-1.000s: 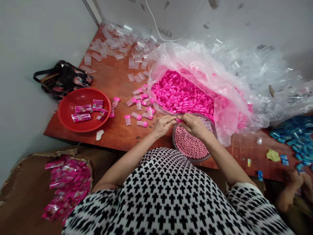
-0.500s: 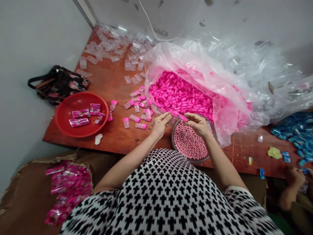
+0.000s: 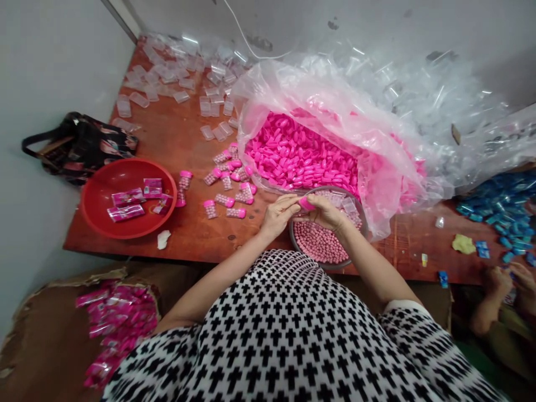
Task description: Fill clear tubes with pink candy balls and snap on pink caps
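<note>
Clock: centred on the hands, 12 o'clock toward the far wall.

Surface: reddish-brown wooden table, running from 9 to 3 o'clock under everything.
Bag: clear plastic bag at 12 o'clock, open, heaped with pink caps.
Loose stock: clear plastic vials, scattered at 10 to 11 o'clock.
Floor side: cardboard sheet at 8 o'clock, under pink foil packets.
Container: red basin at 9 o'clock, holding pink-and-silver packets.
Nearby: filled, pink-capped vials lying loose at 10 o'clock.
Far side: blue packets at 3 o'clock; a co-worker's hands at 4 o'clock, apart from the scene's main pair.
Work bowl: steel bowl at 5 o'clock, directly below the hands, full of pink pills.
Right hand: closed, pinching the pink cap.
Left hand: curled, fingertips against the cap's end; grip impossible to tell.
Latest item: single pink cap, held between both hands, just above the bowl.
</note>
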A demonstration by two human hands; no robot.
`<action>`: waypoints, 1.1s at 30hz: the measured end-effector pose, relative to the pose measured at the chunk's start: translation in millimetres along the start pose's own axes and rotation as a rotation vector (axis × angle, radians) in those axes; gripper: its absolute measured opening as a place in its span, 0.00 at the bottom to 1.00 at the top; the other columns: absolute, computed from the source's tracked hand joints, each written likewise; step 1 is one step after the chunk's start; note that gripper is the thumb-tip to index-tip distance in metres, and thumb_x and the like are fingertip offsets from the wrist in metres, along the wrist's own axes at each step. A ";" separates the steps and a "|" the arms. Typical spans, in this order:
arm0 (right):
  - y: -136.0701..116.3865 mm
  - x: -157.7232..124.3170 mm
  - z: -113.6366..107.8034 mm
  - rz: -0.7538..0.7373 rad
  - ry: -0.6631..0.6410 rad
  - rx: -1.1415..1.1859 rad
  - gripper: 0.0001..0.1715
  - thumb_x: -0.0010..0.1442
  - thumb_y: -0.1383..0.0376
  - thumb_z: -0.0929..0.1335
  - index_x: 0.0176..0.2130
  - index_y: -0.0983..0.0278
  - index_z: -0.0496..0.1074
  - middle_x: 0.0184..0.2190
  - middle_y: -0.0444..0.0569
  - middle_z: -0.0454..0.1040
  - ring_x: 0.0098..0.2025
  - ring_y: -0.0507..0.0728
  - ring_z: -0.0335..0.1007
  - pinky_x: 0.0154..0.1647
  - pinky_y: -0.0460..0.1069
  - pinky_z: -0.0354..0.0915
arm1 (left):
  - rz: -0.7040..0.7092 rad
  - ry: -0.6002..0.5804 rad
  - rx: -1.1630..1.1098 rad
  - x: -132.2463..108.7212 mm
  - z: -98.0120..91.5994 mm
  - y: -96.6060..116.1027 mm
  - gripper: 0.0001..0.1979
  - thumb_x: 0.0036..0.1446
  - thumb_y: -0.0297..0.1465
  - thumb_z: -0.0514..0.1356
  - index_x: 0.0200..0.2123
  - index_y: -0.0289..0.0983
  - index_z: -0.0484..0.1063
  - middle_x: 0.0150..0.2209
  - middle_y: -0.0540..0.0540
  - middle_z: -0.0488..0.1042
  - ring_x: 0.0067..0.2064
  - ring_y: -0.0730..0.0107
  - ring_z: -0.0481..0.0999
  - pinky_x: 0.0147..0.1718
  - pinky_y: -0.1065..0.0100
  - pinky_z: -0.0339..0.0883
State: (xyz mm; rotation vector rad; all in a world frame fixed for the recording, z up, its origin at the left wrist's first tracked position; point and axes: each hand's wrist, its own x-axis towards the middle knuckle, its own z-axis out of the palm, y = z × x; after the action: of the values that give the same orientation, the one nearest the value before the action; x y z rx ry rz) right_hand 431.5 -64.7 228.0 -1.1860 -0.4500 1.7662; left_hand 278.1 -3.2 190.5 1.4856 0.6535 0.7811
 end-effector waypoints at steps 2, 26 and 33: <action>5.4 3.8 3.0 -0.021 0.035 0.032 0.22 0.44 0.51 0.74 0.32 0.64 0.72 0.28 0.46 0.77 0.35 0.56 0.74 0.42 0.56 0.72 | -0.018 0.016 -0.014 -1.5 1.1 -0.5 0.16 0.55 0.41 0.60 0.42 0.38 0.78 0.45 0.43 0.77 0.49 0.63 0.74 0.53 0.59 0.65; 73.7 -29.9 -58.4 -0.235 0.572 -1.634 0.10 0.59 0.61 0.66 0.33 0.66 0.73 0.37 0.57 0.70 0.40 0.60 0.66 0.39 0.53 0.63 | 0.004 0.339 0.397 -9.4 -90.7 -45.9 0.18 0.54 0.36 0.62 0.48 0.36 0.74 0.49 0.43 0.75 0.54 0.61 0.70 0.58 0.57 0.59; 88.9 -26.8 -67.2 -0.339 0.626 -1.391 0.10 0.57 0.62 0.67 0.27 0.65 0.72 0.32 0.50 0.70 0.37 0.56 0.64 0.41 0.52 0.61 | -0.005 -0.156 0.411 -14.0 8.2 -38.2 0.15 0.55 0.32 0.60 0.46 0.35 0.74 0.45 0.41 0.77 0.47 0.63 0.75 0.50 0.61 0.66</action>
State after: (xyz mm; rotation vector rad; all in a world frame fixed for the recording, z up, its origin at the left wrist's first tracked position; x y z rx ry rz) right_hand 448.6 -144.3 147.3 -2.2761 -1.4720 0.5297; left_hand 278.2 -16.8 151.3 1.8962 0.7272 0.5385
